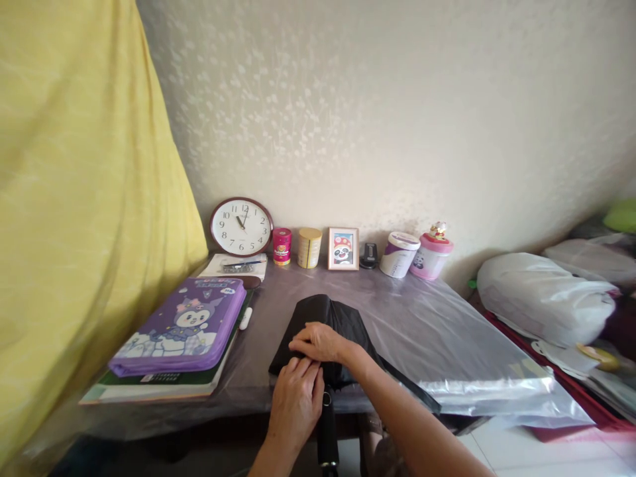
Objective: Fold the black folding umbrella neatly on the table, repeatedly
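Observation:
A black folding umbrella (332, 317) lies at the table's front edge, its canopy loose and partly spread. Its black handle (327, 434) points toward me and sticks out past the edge. My left hand (297, 394) is closed on the near left part of the canopy, beside the handle. Just above it, my right hand (318, 341) reaches across with bent fingers closed on the black fabric; the two hands nearly touch. My fingers and palms hide the cloth under them. A loose flap of canopy trails to the right under my right forearm.
On the left, a purple cartoon binder (183, 324) rests on a green book (163, 383). Along the wall stand a clock (241, 226), a pink can (281, 247), a yellow can (309, 248), a picture frame (343, 249) and tubs (399, 254). White bags (544, 295) sit at right.

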Demonstrator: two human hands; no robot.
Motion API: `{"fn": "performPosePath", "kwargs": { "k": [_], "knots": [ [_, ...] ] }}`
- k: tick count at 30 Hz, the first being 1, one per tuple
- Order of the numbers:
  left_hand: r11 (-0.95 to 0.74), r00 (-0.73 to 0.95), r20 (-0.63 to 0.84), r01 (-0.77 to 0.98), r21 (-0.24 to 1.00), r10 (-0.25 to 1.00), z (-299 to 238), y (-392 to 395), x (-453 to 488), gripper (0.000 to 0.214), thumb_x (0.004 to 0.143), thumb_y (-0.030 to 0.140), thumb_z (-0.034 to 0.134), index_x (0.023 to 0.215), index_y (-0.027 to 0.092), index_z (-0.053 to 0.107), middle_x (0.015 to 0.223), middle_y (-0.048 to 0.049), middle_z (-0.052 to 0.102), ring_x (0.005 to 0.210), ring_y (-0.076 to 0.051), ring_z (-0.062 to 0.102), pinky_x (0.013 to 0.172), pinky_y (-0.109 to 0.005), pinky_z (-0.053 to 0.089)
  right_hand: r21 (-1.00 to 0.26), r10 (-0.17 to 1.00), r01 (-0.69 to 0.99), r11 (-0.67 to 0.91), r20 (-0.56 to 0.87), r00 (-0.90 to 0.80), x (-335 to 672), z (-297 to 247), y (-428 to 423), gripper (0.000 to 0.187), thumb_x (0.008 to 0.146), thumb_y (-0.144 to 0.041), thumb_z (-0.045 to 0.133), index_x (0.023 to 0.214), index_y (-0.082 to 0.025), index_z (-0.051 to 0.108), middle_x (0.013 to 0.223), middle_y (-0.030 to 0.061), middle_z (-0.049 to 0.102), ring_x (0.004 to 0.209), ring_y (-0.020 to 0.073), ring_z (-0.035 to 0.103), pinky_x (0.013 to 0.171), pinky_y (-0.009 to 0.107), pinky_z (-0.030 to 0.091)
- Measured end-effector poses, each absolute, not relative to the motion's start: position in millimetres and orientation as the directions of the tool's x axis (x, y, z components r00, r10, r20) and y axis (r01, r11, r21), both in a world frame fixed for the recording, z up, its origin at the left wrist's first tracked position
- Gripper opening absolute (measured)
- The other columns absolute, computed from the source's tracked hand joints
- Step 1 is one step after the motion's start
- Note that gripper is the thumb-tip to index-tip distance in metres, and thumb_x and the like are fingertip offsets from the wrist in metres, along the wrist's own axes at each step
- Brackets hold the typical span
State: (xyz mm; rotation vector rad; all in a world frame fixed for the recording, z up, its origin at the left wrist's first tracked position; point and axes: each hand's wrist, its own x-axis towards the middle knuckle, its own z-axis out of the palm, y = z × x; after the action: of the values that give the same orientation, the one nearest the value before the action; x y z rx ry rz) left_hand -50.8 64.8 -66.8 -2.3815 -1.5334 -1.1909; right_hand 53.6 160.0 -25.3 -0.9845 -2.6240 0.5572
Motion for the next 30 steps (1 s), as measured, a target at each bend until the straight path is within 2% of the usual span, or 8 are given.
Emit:
{"fn": "performPosePath", "kwargs": {
  "k": [3,8,13,16,19,22,26,30],
  "knots": [
    [-0.510,0.206,0.636,0.791,0.339,0.743,-66,65,-51,0.022,0.084,0.015,0.044,0.090,0.020,0.064,0.090,-0.0039,0.067,0.088,-0.021,0.059,0.078,-0.037,0.050,-0.563,0.669,0.502,0.656,0.126,-0.733,56,-21,149,0.037,0.090,-0.040,0.040,0.081,-0.020,0.070,0.076,-0.0017,0.071,0.072,0.0130,0.063,0.072,0.022,0.046],
    [-0.509,0.213,0.660,0.809,0.294,0.720,-69,66,-51,0.027,0.086,0.015,0.042,0.103,0.019,0.062,0.105,-0.0054,0.066,0.089,-0.019,0.060,0.081,-0.037,0.050,-0.419,0.729,0.603,0.679,0.284,-0.624,77,-24,160,0.020,0.082,-0.022,0.052,0.089,-0.019,0.070,0.105,0.0059,0.067,0.111,0.0209,0.053,0.098,0.035,0.036],
    [-0.489,0.184,0.682,0.824,0.286,0.708,-73,66,-50,0.027,0.086,0.018,0.042,0.103,0.020,0.063,0.110,-0.0055,0.065,0.092,-0.019,0.061,0.083,-0.039,0.050,-0.441,0.860,0.745,0.500,0.354,-0.367,106,-23,172,0.027,0.084,-0.018,0.045,0.100,-0.021,0.067,0.107,0.0066,0.066,0.103,0.0186,0.057,0.094,0.033,0.040],
    [-0.496,0.178,0.699,0.821,0.283,0.692,-73,66,-50,0.027,0.086,0.017,0.042,0.104,0.019,0.063,0.111,-0.0062,0.065,0.093,-0.019,0.062,0.083,-0.039,0.051,-0.485,0.866,0.719,0.498,0.316,-0.386,119,-27,174,0.026,0.083,-0.017,0.044,0.096,-0.021,0.067,0.097,0.0041,0.068,0.092,0.0162,0.061,0.086,0.029,0.045],
    [-0.513,0.187,0.710,0.813,0.276,0.679,-72,67,-50,0.026,0.086,0.017,0.043,0.102,0.018,0.063,0.108,-0.0062,0.066,0.093,-0.019,0.063,0.084,-0.039,0.051,-0.425,0.890,0.784,0.452,0.275,-0.364,130,-35,179,0.027,0.080,-0.013,0.047,0.098,-0.019,0.066,0.104,0.0067,0.066,0.099,0.0186,0.058,0.091,0.031,0.042],
    [-0.524,0.195,0.709,0.804,0.279,0.677,-72,68,-52,0.026,0.086,0.016,0.043,0.102,0.018,0.063,0.106,-0.0060,0.067,0.094,-0.019,0.063,0.084,-0.040,0.051,-0.351,0.936,0.880,0.321,0.262,-0.237,142,-39,185,0.032,0.078,-0.011,0.045,0.103,-0.017,0.065,0.110,0.0095,0.063,0.107,0.0217,0.054,0.096,0.034,0.038],
    [-0.534,0.194,0.714,0.795,0.287,0.673,-71,68,-52,0.027,0.085,0.015,0.042,0.101,0.018,0.063,0.105,-0.0060,0.067,0.094,-0.019,0.063,0.083,-0.038,0.052,-0.406,0.971,0.890,0.208,0.195,-0.138,160,-35,188,0.031,0.081,-0.015,0.044,0.103,-0.019,0.065,0.109,0.0086,0.065,0.104,0.0208,0.057,0.093,0.032,0.039],
    [-0.540,0.189,0.719,0.789,0.295,0.668,-70,68,-52,0.026,0.085,0.015,0.043,0.100,0.019,0.064,0.104,-0.0056,0.068,0.092,-0.019,0.064,0.081,-0.036,0.052,-0.458,0.993,0.887,-0.061,0.060,0.099,176,-32,187,0.025,0.081,-0.023,0.049,0.097,-0.016,0.066,0.105,0.0134,0.065,0.102,0.0246,0.057,0.087,0.034,0.042]
  ]
}}
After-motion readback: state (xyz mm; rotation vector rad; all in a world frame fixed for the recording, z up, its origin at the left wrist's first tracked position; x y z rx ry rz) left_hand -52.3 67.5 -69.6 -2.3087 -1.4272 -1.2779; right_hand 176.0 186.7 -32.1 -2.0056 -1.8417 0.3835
